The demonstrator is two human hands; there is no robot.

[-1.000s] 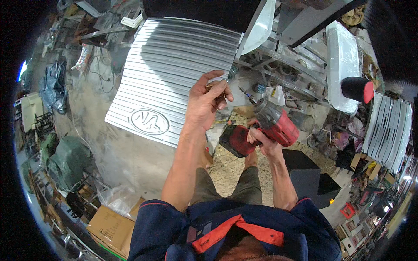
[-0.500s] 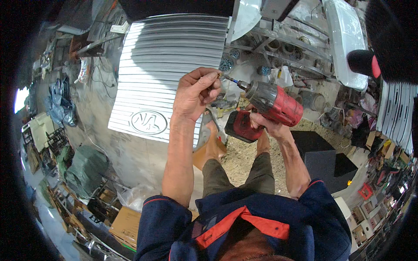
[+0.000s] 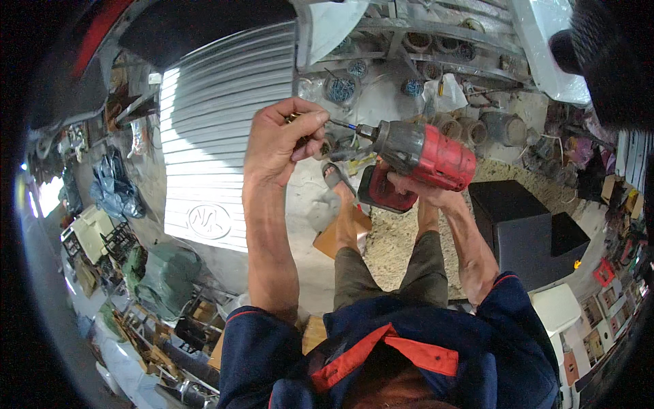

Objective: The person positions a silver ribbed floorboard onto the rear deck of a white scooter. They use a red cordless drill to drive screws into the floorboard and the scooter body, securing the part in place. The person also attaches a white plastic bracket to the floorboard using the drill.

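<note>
My right hand (image 3: pixel 430 192) grips the handle of a red and black cordless impact driver (image 3: pixel 441 157), held level above my legs. Its black and red battery (image 3: pixel 383 191) juts out beside the hand. From the chuck a slim driver bit (image 3: pixel 343 125) points left, its tip reaching my left fingertips. My left hand (image 3: pixel 283 140) is closed, with thumb and forefinger pinched by that tip. Small brass-coloured pieces (image 3: pixel 291 117) peek out between its fingers, too small to name surely. Beneath my left hand lies a white ribbed panel (image 3: pixel 225 129) with an oval emblem.
Open containers of bluish screws (image 3: pixel 340 88) stand beyond the bit, by a metal rack (image 3: pixel 422 54). A black box (image 3: pixel 511 211) sits right of my legs. Dark plastic bags (image 3: pixel 114 187) and clutter line the left side. My sandalled foot (image 3: pixel 334 177) shows below the driver.
My view has shifted, so the ribbed panel appears farther left. My left hand appears farther left too, still at the bit's tip. The driver stays in my right hand, now nearly level.
</note>
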